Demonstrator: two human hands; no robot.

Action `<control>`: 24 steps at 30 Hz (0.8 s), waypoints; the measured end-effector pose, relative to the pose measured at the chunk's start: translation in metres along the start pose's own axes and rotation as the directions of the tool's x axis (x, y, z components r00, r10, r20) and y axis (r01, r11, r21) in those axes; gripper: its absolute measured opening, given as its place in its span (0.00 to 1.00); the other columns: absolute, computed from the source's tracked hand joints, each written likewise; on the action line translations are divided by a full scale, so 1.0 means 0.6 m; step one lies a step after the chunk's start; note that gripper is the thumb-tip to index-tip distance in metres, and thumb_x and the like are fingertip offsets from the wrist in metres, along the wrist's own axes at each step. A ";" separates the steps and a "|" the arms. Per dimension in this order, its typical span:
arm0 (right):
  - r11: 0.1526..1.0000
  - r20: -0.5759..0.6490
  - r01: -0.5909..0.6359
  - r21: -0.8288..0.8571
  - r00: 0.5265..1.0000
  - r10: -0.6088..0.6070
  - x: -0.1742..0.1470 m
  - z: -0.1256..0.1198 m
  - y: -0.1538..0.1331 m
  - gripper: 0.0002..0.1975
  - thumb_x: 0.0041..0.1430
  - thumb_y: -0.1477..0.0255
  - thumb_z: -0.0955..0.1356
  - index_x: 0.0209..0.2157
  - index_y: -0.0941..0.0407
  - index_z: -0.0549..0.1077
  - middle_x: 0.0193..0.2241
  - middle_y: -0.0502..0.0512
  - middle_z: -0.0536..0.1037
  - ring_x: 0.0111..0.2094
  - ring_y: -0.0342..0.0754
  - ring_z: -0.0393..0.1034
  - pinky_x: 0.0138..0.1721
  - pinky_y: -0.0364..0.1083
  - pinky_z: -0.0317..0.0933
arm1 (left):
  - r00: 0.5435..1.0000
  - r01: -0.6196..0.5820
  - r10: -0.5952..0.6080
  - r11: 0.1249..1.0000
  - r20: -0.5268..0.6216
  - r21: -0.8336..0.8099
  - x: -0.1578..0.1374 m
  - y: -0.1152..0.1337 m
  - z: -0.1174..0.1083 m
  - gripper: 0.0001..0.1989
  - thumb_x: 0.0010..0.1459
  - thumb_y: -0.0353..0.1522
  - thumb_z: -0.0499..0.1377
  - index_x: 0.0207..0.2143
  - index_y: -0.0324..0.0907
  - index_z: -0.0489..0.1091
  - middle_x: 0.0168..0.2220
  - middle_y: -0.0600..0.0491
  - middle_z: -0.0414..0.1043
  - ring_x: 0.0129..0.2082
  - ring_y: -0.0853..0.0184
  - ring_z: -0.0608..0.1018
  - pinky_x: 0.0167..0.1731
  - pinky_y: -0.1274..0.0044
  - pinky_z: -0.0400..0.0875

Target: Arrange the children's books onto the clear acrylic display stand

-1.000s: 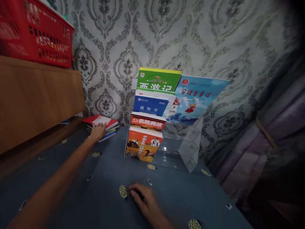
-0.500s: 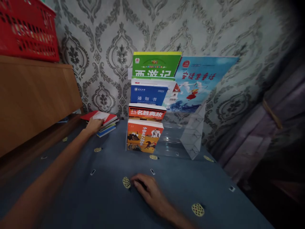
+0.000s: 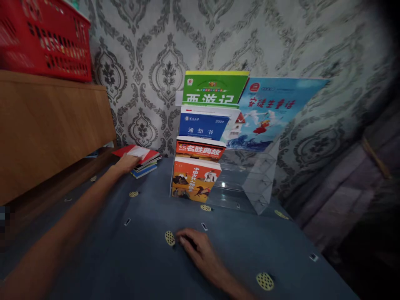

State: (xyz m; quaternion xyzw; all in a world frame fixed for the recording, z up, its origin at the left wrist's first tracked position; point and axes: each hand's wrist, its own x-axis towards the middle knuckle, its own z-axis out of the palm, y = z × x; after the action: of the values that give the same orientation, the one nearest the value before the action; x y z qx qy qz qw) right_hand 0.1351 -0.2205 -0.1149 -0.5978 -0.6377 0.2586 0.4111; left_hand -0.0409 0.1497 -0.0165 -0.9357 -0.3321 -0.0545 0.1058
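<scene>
1. Red-covered top book (image 3: 140, 153) of a small stack (image 3: 144, 163), head view: lies at 10 o'clock from the acrylic rack (image 3: 246, 179), against the wallpapered wall. Left hand (image 3: 126, 163) rests on its near edge, fingers laid flat, not closed round it.
2. Judged thin, light, floppy paperback with a slick cover; best pinched at the near long edge, thumb under.
3. Right hand (image 3: 195, 248) at 6 o'clock, palm down on blue cloth (image 3: 125, 258), loosely curled, holding nothing.
4. Wooden cabinet (image 3: 46, 125) at 9 o'clock crowds the stack; orange book (image 3: 195, 183) fronts the rack.
</scene>
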 end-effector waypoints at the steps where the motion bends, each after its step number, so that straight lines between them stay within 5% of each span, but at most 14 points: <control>1: 1.000 0.001 0.001 -0.003 1.000 -0.001 0.000 0.000 0.000 0.18 0.71 0.60 0.59 0.42 0.53 0.77 0.40 0.57 0.81 0.42 0.52 0.75 0.47 0.49 0.64 | 1.000 -0.016 0.016 1.000 0.024 0.022 -0.002 0.001 -0.005 0.21 0.66 0.32 0.47 0.57 0.42 0.70 0.55 0.42 0.76 0.55 0.52 0.76 0.50 0.66 0.68; 7: 1.000 0.010 0.003 -0.008 1.000 -0.003 -0.001 0.002 0.007 0.18 0.71 0.60 0.59 0.43 0.54 0.77 0.39 0.57 0.81 0.42 0.52 0.75 0.46 0.49 0.65 | 0.994 -0.097 0.089 0.987 0.068 0.125 -0.038 0.022 -0.031 0.22 0.66 0.28 0.45 0.58 0.39 0.68 0.50 0.40 0.78 0.51 0.55 0.79 0.50 0.67 0.68; 12: 0.999 -0.002 0.033 -0.020 0.999 -0.033 0.000 0.003 0.011 0.18 0.71 0.61 0.60 0.43 0.54 0.77 0.39 0.57 0.81 0.42 0.52 0.76 0.46 0.50 0.65 | 0.983 -0.176 0.161 0.968 0.091 0.179 -0.119 0.074 -0.026 0.21 0.63 0.22 0.48 0.56 0.33 0.66 0.45 0.37 0.79 0.46 0.55 0.81 0.47 0.66 0.70; 20: 0.999 -0.007 0.053 -0.012 0.999 -0.053 0.005 0.000 -0.008 0.16 0.70 0.62 0.61 0.41 0.53 0.78 0.37 0.56 0.82 0.39 0.50 0.77 0.43 0.48 0.68 | 0.932 -0.350 0.319 0.915 0.169 0.201 -0.278 0.238 -0.001 0.11 0.61 0.20 0.53 0.42 0.32 0.73 0.34 0.39 0.79 0.35 0.55 0.82 0.34 0.67 0.74; 24: 0.998 -0.177 0.046 -0.040 0.983 -0.053 0.002 -0.002 -0.010 0.15 0.69 0.62 0.62 0.41 0.54 0.78 0.37 0.57 0.82 0.39 0.51 0.77 0.41 0.48 0.70 | 0.905 -0.426 0.418 0.889 0.084 0.168 -0.333 0.338 -0.005 0.08 0.63 0.23 0.56 0.41 0.33 0.74 0.33 0.42 0.79 0.34 0.58 0.82 0.33 0.70 0.74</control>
State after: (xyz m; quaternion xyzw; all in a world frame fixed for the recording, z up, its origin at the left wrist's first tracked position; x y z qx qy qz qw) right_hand 0.1328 -0.2207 -0.1093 -0.6098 -0.6175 0.1823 0.4621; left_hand -0.0668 -0.1263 -0.0811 -0.9727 -0.1269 0.0215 0.1929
